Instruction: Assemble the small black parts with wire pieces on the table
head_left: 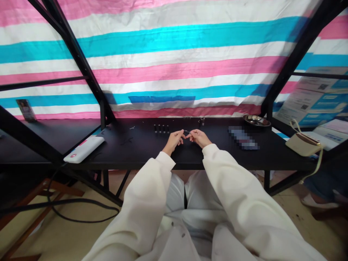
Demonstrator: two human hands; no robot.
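Observation:
My left hand (175, 140) and my right hand (199, 137) meet over the front half of the black table (136, 152), fingers pinched. Between their fingertips is a small, thin dark piece (186, 131), too small to name, and both hands appear to grip it. Just beyond my left hand, several small dark cylinders (163, 129) stand upright in a row. Farther back lie several tiny pieces (187, 117), and another small dark cylinder (202, 121) is to their right with pale bits around it.
A white power strip or case (84, 149) lies at the table's left end. To the right are a blurred-out bluish packet (244, 137), a round metal dish (257, 120) and a beige handbag (303, 144). Black frame posts (84, 65) and a striped sheet (185, 47) stand behind.

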